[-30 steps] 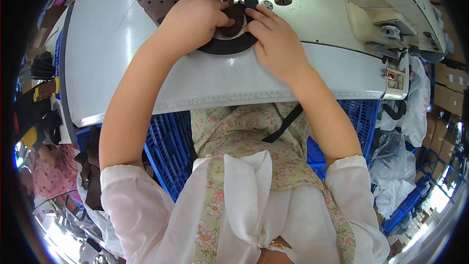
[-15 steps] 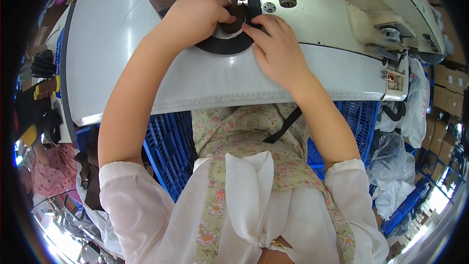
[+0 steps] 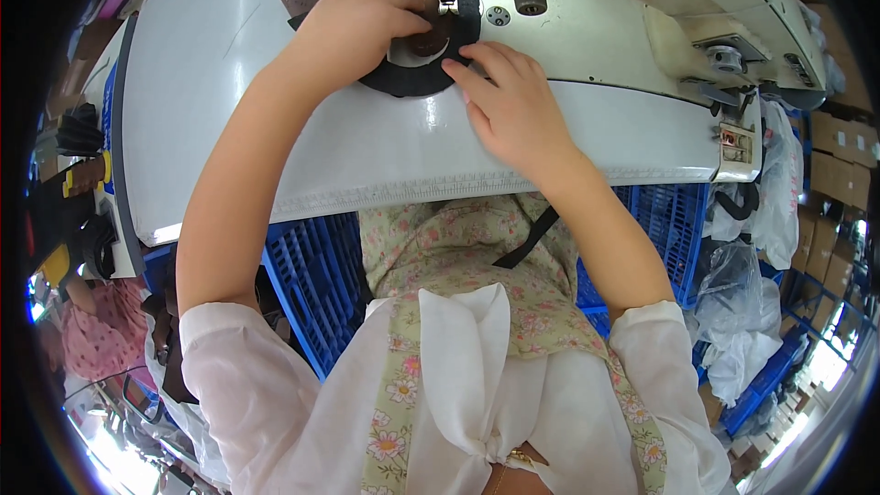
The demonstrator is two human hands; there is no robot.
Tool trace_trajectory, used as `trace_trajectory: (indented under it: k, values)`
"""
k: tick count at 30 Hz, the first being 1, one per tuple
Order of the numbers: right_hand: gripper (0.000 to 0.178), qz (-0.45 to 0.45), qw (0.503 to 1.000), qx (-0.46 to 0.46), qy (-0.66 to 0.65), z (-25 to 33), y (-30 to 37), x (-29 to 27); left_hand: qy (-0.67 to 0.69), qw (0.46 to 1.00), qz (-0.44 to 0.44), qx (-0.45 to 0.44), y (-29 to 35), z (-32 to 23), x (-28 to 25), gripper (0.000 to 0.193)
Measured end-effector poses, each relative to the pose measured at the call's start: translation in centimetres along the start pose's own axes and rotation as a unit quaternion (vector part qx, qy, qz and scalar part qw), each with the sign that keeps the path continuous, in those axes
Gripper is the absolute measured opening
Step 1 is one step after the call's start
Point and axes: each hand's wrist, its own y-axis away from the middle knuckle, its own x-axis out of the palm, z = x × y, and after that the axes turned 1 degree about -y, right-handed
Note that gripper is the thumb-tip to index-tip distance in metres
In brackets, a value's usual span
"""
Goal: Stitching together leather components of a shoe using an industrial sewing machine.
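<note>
From the sewer's seat, past the floral apron [image 3: 477,321], the right hand [image 3: 515,110] sits toward one o'clock over the pale worktop [image 3: 367,151], its grip loosely parted, thumb and forefinger a little apart at the edge of a curved black band [image 3: 408,82]. The left hand [image 3: 353,32], toward eleven, bends over the brown piece [image 3: 429,42] that the band curves around at twelve; whether that grip pinches it I can't tell. Just beyond is the sewing machine's presser foot [image 3: 447,5], beside the band.
</note>
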Motion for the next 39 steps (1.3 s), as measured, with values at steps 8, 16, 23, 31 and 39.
trace_trajectory:
  k: [8,16,23,31,39]
  values:
    - [0.039,-0.005,1.000,0.006,0.007,0.3,-0.2,0.1,-0.009,0.999,0.024,0.023,-0.3,0.7,0.1,0.029]
    - [0.037,-0.010,0.998,0.003,0.064,0.4,-0.7,0.3,-0.020,1.000,-0.004,0.020,-0.8,0.6,-0.3,0.030]
    - [0.034,-0.012,0.998,0.021,0.051,1.0,-0.4,0.3,0.045,0.997,0.054,-0.014,-0.2,2.0,-0.3,0.036]
    - [0.036,-0.009,0.996,0.026,0.090,1.1,-0.2,0.5,0.071,0.994,0.079,-0.010,-0.6,2.5,-0.5,0.037]
    - [0.042,0.044,0.988,0.057,0.136,0.7,-0.8,0.1,0.107,0.988,0.104,-0.039,-1.1,3.1,-0.8,0.040]
